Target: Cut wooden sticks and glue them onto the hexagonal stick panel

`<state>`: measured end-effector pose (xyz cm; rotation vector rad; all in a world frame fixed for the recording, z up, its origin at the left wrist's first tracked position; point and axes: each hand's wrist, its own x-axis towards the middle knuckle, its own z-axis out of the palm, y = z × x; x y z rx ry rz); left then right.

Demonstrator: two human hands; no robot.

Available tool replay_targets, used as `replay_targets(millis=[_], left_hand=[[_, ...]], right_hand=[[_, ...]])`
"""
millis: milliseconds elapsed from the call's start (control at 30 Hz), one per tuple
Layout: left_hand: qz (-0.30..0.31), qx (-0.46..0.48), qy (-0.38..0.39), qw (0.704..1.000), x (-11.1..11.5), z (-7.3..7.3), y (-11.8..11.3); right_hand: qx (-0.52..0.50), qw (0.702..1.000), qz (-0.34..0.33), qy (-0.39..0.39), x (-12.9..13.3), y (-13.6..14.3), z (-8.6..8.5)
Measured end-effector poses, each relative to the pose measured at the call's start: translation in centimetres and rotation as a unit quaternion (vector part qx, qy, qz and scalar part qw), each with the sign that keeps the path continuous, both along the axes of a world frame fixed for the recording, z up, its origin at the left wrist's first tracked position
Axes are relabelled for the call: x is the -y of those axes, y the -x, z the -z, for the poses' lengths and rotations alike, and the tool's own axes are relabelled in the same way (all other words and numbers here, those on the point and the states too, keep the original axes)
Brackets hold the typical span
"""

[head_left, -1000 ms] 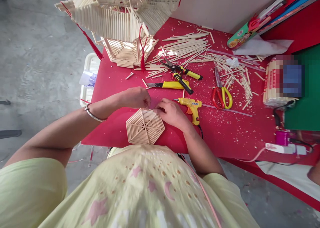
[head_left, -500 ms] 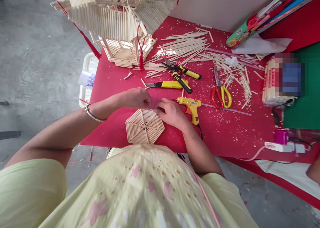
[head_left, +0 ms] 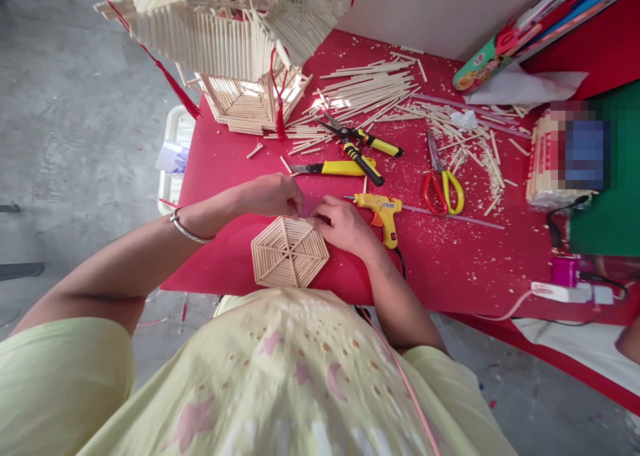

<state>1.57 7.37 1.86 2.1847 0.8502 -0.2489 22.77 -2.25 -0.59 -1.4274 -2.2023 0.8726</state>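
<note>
A hexagonal panel of thin wooden sticks [head_left: 290, 255], with spokes meeting at its middle, lies flat near the table's front edge. At its far edge my left hand [head_left: 277, 195] is closed, fingertips pinched and pointing down; what they hold is too small to make out. My right hand [head_left: 343, 226] is bent over the panel's far right corner, thumb and fingers drawn together close to the left fingertips. Whatever lies between these fingers is hidden. Just right of my right hand, a yellow hot glue gun [head_left: 381, 213] lies on its side.
Beyond my hands lie a yellow utility knife [head_left: 345, 168], pruning shears [head_left: 353, 146] and red-and-yellow scissors [head_left: 443, 186]. Loose sticks [head_left: 370, 89] and chips cover the back. A stick-built pavilion model [head_left: 200, 39] with red tassels stands at back left. A power strip [head_left: 560, 292] sits right.
Both hands keep the same place and grip at the panel's far edge. The view has shifted very slightly; nothing on the table has visibly moved.
</note>
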Motion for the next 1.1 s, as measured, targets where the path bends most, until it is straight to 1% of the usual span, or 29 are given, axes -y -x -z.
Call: replay_targets(millis=[67,133,200,300,333,400,533,667,867,1000,1100], left_hand=[[0.008,-0.001,-0.007,1.0,0.1,-0.1,0.0],[0.01,-0.002,-0.009,1.0,0.2,-0.2,0.1],[0.005,-0.002,-0.008,1.0,0.3,-0.1,0.2],[-0.002,-0.004,-0.008,1.0,0.4,0.2,0.3],[-0.003,-0.004,-0.008,1.0,0.4,0.2,0.3],[-0.005,-0.004,-0.007,1.0,0.4,0.4,0.4],[-0.013,-0.001,-0.007,1.0,0.5,0.6,0.5],[-0.027,-0.002,-0.004,1.0,0.9,0.6,0.7],[-0.055,0.006,0.004,0.998,1.2,0.6,1.0],[-0.052,0.022,0.002,0.998,1.2,0.8,1.1],[-0.051,0.016,-0.004,0.999,1.1,0.9,1.1]], right_hand=[[-0.032,0.999,-0.011,0.009,0.3,-0.2,-0.1],[-0.059,0.998,-0.002,0.02,0.9,-0.4,-0.3],[-0.076,0.996,0.046,0.025,1.9,-0.5,-0.5],[-0.084,0.985,0.145,0.035,3.7,-0.3,-0.6],[-0.078,0.982,0.168,0.046,4.3,-0.2,-0.7],[-0.046,0.977,0.193,0.072,5.3,0.1,-0.8],[0.05,0.976,0.194,0.086,6.0,0.8,-1.4],[0.093,0.977,0.171,0.085,5.8,0.9,-1.6],[0.073,0.981,0.16,0.083,5.7,0.8,-1.4],[0.057,0.981,0.164,0.082,5.6,0.6,-1.3],[0.05,0.982,0.164,0.079,5.5,0.6,-1.1]])
